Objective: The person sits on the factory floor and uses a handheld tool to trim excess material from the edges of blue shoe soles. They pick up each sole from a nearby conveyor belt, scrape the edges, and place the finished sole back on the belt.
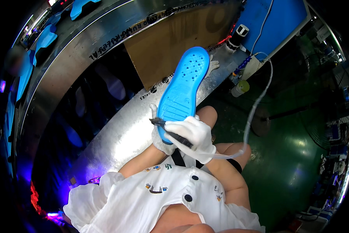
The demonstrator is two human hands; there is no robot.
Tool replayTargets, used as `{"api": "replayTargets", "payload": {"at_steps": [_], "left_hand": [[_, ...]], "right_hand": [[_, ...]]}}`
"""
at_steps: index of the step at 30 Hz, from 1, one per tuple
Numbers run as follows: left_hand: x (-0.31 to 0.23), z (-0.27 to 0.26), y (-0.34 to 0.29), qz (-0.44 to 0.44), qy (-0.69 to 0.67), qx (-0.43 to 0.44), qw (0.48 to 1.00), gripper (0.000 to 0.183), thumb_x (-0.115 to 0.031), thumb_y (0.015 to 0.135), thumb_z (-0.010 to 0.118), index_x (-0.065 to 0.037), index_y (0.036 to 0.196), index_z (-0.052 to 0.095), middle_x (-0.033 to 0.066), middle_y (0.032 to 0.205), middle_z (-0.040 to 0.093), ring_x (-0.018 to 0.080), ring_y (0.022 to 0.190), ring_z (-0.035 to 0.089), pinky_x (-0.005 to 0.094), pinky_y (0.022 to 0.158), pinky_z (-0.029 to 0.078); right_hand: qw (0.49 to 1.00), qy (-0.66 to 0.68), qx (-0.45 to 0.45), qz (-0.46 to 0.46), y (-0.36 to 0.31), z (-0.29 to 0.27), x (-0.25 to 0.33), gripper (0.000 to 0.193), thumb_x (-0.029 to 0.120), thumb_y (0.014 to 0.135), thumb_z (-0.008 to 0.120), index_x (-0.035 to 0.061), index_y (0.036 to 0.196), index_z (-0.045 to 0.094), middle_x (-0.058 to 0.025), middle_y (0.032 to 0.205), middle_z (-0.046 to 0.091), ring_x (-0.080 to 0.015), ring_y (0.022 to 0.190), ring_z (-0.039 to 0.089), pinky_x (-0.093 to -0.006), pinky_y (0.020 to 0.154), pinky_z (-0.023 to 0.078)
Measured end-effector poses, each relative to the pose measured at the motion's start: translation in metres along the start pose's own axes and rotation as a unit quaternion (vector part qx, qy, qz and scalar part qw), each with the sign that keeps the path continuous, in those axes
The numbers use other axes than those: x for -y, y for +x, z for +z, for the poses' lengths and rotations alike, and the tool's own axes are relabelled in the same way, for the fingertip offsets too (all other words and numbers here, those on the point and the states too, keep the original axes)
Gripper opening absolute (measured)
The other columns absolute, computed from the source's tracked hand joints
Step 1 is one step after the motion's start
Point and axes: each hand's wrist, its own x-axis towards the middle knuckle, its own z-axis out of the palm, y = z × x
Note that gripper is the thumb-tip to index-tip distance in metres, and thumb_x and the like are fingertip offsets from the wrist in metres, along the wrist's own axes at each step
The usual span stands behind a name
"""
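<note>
A bright blue shoe sole is tilted up in front of me, with small holes in its far part and ridges across its near part. My left hand, in a white glove, grips its near end; the thumb shows along the left edge, and the other fingers are hidden behind it. In my white-gloved right hand is a black-handled brush. Its dark bristles lie over the near end of the sole; whether they touch it, I cannot tell. A clear hose runs from behind that hand to the far right.
Under the sole is a shiny metal bench, with a cardboard sheet behind it. Past the toe lies a white glove, partly hidden. At far right stand a black-and-white cylinder and a small pot. Pale soles sit in the dark recess.
</note>
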Motion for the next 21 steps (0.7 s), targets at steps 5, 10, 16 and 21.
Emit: {"api": "replayTargets", "payload": {"at_steps": [5, 10, 16, 21], "left_hand": [[-0.002, 0.011, 0.003, -0.048, -0.161, 0.017, 0.986, 0.087, -0.077, 0.09, 0.032, -0.004, 0.134, 0.049, 0.0224, 0.12, 0.06, 0.0359, 0.098, 0.064, 0.0478, 0.085, 0.056], [-0.008, 0.02, 0.004, -0.049, -0.126, 0.025, 0.99, 0.093, -0.082, 0.085, 0.035, -0.005, 0.136, 0.046, 0.0245, 0.122, 0.058, 0.0373, 0.094, 0.064, 0.0473, 0.079, 0.058], [-0.014, 0.019, 0.012, -0.093, -0.151, 0.159, 0.971, 0.097, -0.081, 0.084, 0.039, -0.004, 0.142, 0.04, 0.025, 0.124, 0.056, 0.0389, 0.101, 0.062, 0.0522, 0.084, 0.056], [-0.017, 0.019, 0.018, -0.066, -0.242, 0.145, 0.957, 0.103, -0.084, 0.081, 0.039, 0.0, 0.142, 0.039, 0.0322, 0.124, 0.054, 0.044, 0.104, 0.062, 0.0543, 0.09, 0.054]], "right_hand": [[0.995, -0.004, -0.088, 0.043, -0.002, -0.003, -0.023, 0.021, 0.006, 0.073, 0.076, 0.0086, 0.093, 0.07, -0.0063, 0.085, 0.068, -0.0209, 0.072, 0.062, -0.0326, 0.065, 0.05], [0.995, 0.039, -0.047, 0.076, -0.006, -0.002, -0.012, 0.021, 0.004, 0.073, 0.077, 0.0063, 0.092, 0.071, -0.0069, 0.083, 0.068, -0.0225, 0.07, 0.062, -0.0322, 0.064, 0.05], [0.996, 0.056, -0.046, 0.044, -0.015, 0.005, 0.014, 0.021, 0.007, 0.073, 0.078, 0.0094, 0.092, 0.07, -0.0067, 0.081, 0.065, -0.0215, 0.069, 0.062, -0.0321, 0.065, 0.051], [0.995, 0.005, -0.082, 0.048, -0.016, 0.004, -0.002, 0.02, 0.004, 0.073, 0.077, 0.0058, 0.092, 0.069, -0.006, 0.079, 0.065, -0.0248, 0.068, 0.06, -0.0343, 0.063, 0.049]]}}
